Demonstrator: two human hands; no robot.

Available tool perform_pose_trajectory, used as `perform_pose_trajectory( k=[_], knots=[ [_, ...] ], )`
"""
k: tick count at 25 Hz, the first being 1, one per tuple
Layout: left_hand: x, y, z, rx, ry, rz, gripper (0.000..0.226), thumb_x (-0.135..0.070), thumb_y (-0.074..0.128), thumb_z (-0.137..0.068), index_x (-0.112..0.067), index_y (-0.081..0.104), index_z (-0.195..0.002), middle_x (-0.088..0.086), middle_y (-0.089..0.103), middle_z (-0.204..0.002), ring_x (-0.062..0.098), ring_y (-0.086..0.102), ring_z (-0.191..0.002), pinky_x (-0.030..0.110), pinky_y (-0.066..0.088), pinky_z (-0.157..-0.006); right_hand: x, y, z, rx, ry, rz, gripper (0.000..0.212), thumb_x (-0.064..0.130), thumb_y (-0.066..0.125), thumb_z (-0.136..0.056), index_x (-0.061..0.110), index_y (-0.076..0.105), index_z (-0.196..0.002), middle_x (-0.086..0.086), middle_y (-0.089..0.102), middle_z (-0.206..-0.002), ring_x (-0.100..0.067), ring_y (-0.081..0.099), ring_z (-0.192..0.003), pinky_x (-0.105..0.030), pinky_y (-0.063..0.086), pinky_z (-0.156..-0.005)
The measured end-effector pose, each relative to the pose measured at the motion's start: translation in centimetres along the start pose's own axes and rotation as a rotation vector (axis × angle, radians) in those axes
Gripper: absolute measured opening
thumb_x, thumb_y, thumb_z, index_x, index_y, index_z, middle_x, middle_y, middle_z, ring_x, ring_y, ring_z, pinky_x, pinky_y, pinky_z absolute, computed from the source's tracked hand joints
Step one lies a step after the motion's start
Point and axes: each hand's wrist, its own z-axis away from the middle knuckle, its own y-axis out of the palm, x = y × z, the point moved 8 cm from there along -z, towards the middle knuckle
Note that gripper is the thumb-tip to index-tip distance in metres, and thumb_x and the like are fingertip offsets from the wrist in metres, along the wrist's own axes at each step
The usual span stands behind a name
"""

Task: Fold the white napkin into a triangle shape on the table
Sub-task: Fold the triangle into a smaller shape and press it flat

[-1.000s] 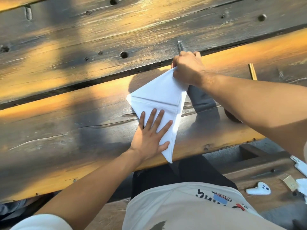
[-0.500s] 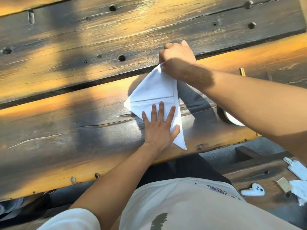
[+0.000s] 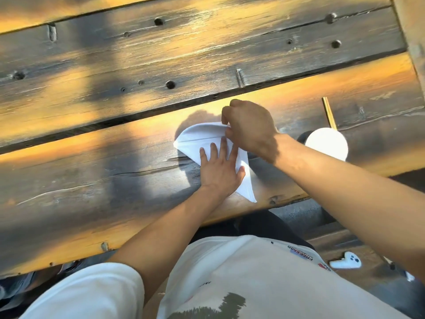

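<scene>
The white napkin (image 3: pixel 195 139) lies partly folded on the near plank of the wooden table (image 3: pixel 92 171), one pointed tip close to the table's front edge. My left hand (image 3: pixel 219 171) lies flat on its lower part with the fingers straight, pressing it down. My right hand (image 3: pixel 249 125) pinches the napkin's far corner and holds it lifted and curled over toward my left fingers. The napkin's right side is hidden under my right hand and wrist.
A white round object (image 3: pixel 326 143) sits on the table just right of my right wrist, with a thin yellow stick (image 3: pixel 329 113) beyond it. A small white device (image 3: pixel 345 262) lies on the bench at the lower right. A gap (image 3: pixel 138 116) separates the planks.
My right hand has drawn the far corner of the napkin back toward me, folding the top flap over. My left hand stays pressed on the napkin. The camera view shifted.
</scene>
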Motion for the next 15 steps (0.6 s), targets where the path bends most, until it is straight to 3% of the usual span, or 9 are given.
perform_pose_trajectory(
  k=[2,3,5,7,9,11,15],
  knots=[
    [0.6,-0.2,1.2,-0.075,0.065,0.059,0.07,-0.048,0.03,-0.103,-0.014,0.015,-0.163,0.013,0.013,-0.17,0.036,0.012,-0.156,0.059,0.009,-0.125,0.0,1.4,2.3,-0.002,0.023,-0.064,0.018,0.015,0.067,-0.085,0.011,0.069,-0.103,-0.013,0.065,-0.102,-0.038,0.063,-0.095,-0.038,0.045,-0.078],
    [1.1,-0.5,2.2,-0.148,0.126,0.103,0.065,-0.041,0.036,-0.102,-0.009,0.029,-0.158,0.017,0.029,-0.164,0.037,0.024,-0.153,0.058,0.018,-0.124,0.1,2.3,3.4,-0.008,0.035,-0.095,0.017,0.012,0.068,-0.082,0.01,0.069,-0.099,-0.013,0.064,-0.098,-0.039,0.063,-0.091,-0.04,0.048,-0.078],
    [3.4,-0.9,4.4,-0.351,0.217,0.211,0.045,-0.028,0.046,-0.095,-0.003,0.061,-0.129,0.019,0.062,-0.129,0.042,0.056,-0.123,0.053,0.044,-0.105,0.3,4.1,5.4,-0.033,0.055,-0.132,0.013,0.004,0.067,-0.077,0.008,0.067,-0.09,-0.013,0.061,-0.088,-0.04,0.061,-0.078,-0.045,0.053,-0.07],
    [7.7,-1.2,5.8,-0.485,0.135,0.304,0.024,-0.019,0.051,-0.091,-0.004,0.066,-0.103,0.017,0.062,-0.101,0.039,0.059,-0.092,0.047,0.049,-0.08,0.7,5.8,7.3,-0.042,0.067,-0.144,0.013,-0.001,0.064,-0.075,0.006,0.065,-0.086,-0.012,0.058,-0.082,-0.039,0.057,-0.069,-0.046,0.053,-0.06],
    [12.0,-2.4,5.5,-0.539,-0.003,0.371,0.016,-0.007,0.054,-0.088,-0.002,0.062,-0.101,0.02,0.058,-0.097,0.038,0.053,-0.088,0.046,0.045,-0.074,1.4,7.1,9.1,-0.051,0.064,-0.164,0.014,-0.002,0.064,-0.074,0.005,0.064,-0.086,-0.012,0.057,-0.082,-0.038,0.055,-0.066,-0.044,0.052,-0.058],
    [14.5,-3.7,3.8,-0.537,-0.036,0.378,0.027,0.003,0.053,-0.084,0.0,0.063,-0.109,0.023,0.057,-0.101,0.041,0.053,-0.092,0.049,0.046,-0.077,2.0,8.1,10.3,-0.072,0.035,-0.202,0.017,-0.005,0.066,-0.071,0.004,0.064,-0.086,-0.014,0.057,-0.081,-0.037,0.053,-0.063,-0.043,0.05,-0.057],
    [13.7,-4.7,0.5,-0.472,0.254,0.15,0.039,0.006,0.055,-0.082,-0.002,0.066,-0.119,0.023,0.062,-0.109,0.043,0.058,-0.095,0.05,0.053,-0.072,1.9,9.8,11.2,-0.107,0.029,-0.248,0.023,-0.009,0.07,-0.069,0.003,0.064,-0.089,-0.015,0.055,-0.083,-0.036,0.052,-0.064,-0.04,0.046,-0.056]
  ],
)
